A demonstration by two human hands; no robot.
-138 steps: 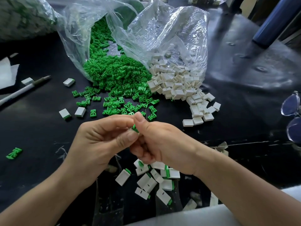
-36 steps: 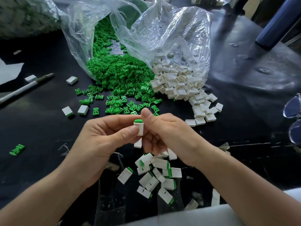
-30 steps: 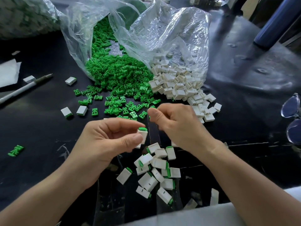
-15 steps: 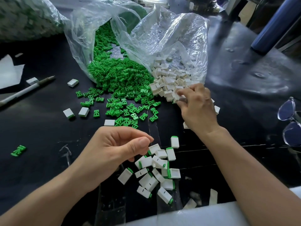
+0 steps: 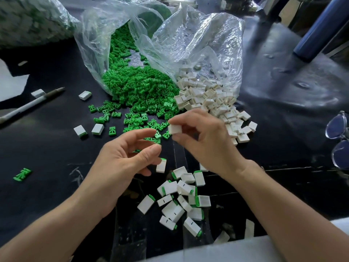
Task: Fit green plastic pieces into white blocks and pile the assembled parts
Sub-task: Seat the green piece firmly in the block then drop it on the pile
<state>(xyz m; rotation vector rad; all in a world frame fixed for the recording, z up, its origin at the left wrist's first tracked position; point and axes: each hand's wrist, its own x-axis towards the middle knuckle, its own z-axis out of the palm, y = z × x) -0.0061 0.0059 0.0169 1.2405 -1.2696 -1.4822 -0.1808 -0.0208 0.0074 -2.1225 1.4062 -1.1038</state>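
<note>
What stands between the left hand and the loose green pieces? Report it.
Nothing visible does. The left hand, held open, hangs right at the loose green pieces. The right hand, pinching a white block, sits to one side of that path.

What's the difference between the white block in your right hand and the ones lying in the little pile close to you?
The white block in the right hand shows no green; the piled blocks mostly show a green piece at one end. The white block is pinched in the fingers above the table; the piled blocks lie loose on it, pointing every way. Both are small white boxes.
</note>
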